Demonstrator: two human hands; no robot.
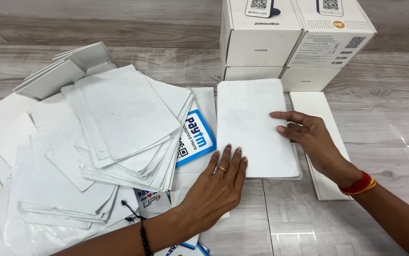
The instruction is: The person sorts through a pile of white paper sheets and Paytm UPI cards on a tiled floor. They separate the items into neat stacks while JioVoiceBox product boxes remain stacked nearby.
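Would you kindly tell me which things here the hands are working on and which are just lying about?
In hand:
- white stack, neat, under both hands
- left hand, flat on its lower edge
- right hand, on its right edge

Lying about:
- loose sheets, fanned at left
- blue sticker
- white boxes
- flat white box, beside the stack
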